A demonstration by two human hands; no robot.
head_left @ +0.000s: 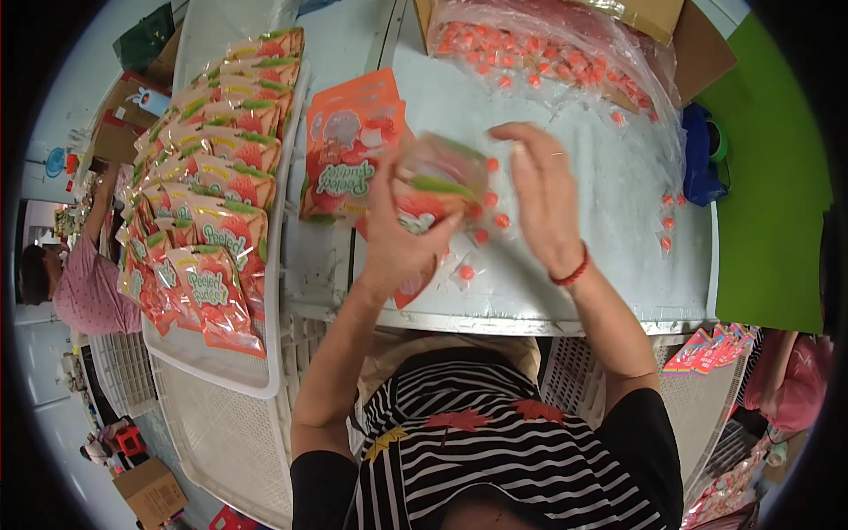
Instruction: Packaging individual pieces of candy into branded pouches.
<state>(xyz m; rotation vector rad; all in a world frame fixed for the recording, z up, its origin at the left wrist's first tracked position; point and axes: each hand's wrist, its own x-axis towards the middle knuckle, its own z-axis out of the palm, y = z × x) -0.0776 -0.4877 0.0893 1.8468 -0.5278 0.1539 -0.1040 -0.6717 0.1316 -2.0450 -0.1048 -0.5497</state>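
L hand point(397, 238) grips one clear pouch point(433, 190) w/ red-green print, held up over the grey table point(609, 256); R hand point(543, 199) hovers flat beside it, fingers loose, gripping nothing. Approx 8 loose red candies point(466, 272) under the hands, 4 more nr the right edge. Flat pouch stack point(349, 155) just left. White tray point(221, 367) holds 15+ filled pouches, overlapping; exact count unclear. Bare tabletop right of R hand
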